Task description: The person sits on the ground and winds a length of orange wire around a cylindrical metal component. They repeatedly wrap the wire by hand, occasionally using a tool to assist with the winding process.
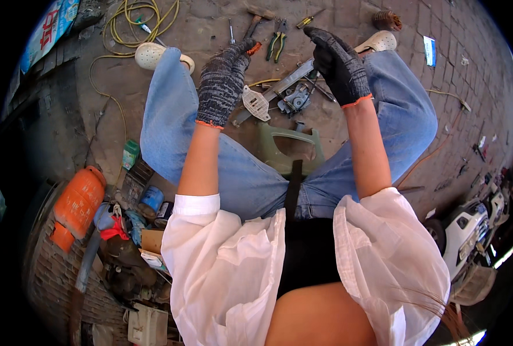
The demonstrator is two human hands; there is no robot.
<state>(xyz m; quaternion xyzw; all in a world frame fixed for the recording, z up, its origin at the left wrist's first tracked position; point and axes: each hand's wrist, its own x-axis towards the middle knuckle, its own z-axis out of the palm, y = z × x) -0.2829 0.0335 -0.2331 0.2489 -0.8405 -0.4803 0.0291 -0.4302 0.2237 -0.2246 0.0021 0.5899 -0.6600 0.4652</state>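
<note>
My left hand (224, 83), in a grey-and-black knitted glove, is raised above the ground with its fingers curled. A small orange bit shows at its fingertips; what it belongs to is hidden. My right hand (338, 66), in a matching glove with a dark palm, has its fingers stretched out toward the upper left, and I see nothing in it. Between and below the hands lies a metal rail (291, 79) with a dark motor-like unit (295, 99), resembling a car window regulator. Beside it is a pale perforated plate (256, 104), close to my left hand.
Beyond my hands lie a hammer (255, 22), green-handled pliers (277, 41) and a screwdriver (310, 19). A green plastic stool (268, 149) stands between my legs. Yellow hose (116, 34) coils at the far left. An orange gas cylinder (80, 202) and several cans stand at the left.
</note>
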